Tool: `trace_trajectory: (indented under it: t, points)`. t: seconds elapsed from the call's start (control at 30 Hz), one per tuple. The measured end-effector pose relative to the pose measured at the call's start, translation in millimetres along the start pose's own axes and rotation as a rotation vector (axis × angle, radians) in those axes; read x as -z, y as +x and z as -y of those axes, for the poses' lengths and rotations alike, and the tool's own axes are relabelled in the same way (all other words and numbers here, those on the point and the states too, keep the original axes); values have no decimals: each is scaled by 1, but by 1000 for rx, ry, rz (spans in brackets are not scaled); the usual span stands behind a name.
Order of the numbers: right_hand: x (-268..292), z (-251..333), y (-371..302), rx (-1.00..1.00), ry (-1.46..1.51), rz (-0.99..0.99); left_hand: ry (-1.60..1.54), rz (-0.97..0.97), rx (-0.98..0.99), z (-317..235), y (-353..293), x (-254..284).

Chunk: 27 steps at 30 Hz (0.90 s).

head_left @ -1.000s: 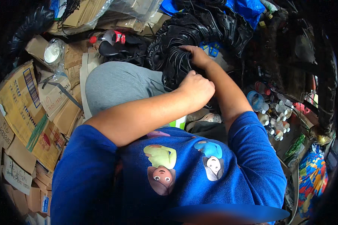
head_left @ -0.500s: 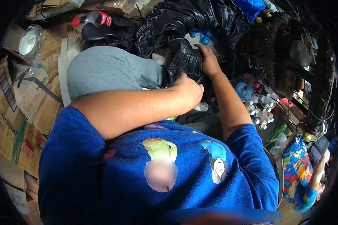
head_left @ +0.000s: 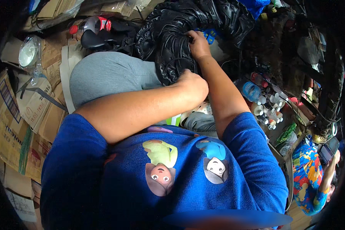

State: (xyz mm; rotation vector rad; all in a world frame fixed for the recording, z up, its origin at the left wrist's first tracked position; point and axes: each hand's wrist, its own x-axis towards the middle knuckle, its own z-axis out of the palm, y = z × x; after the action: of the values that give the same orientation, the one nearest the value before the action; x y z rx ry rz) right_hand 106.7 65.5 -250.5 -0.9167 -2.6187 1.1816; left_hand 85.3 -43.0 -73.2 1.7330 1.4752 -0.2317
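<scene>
A long curved row of nested black, ridged pieces, which look like laced shoe uppers, lies beyond my legs. Its near end bends down toward my grey-clad left knee. My right hand is closed on the right side of this near stretch, fingers curled over its edge. Lower down, my left hand makes a fist against the end piece. Its fingertips are turned away from view, so its exact hold on the black upper is partly hidden. The left forearm crosses in front of my body.
Flattened cardboard covers the left side. A red-capped bottle and a black seat-shaped object lie at the far left. Small white-capped bottles and a blue-labelled bottle stand right. Another person holds a dark tablet-like device.
The black upper, earlier upright and apart between my hands, now lines up with the curved row. My right hand has shifted up and left along it. My left hand stays low beside it.
</scene>
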Motion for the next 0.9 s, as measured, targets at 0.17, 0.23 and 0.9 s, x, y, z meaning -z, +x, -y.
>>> trace_trajectory:
  t: [0.17,0.23,0.9]
  points:
    - [16,-18,-5,122,-128,217,-16,42,-20,7,6,-17]
    - [30,-24,-6,131,24,373,-14,54,1,11,6,-15]
    - [29,21,-1,-47,-148,159,-41,191,-37,15,23,-18]
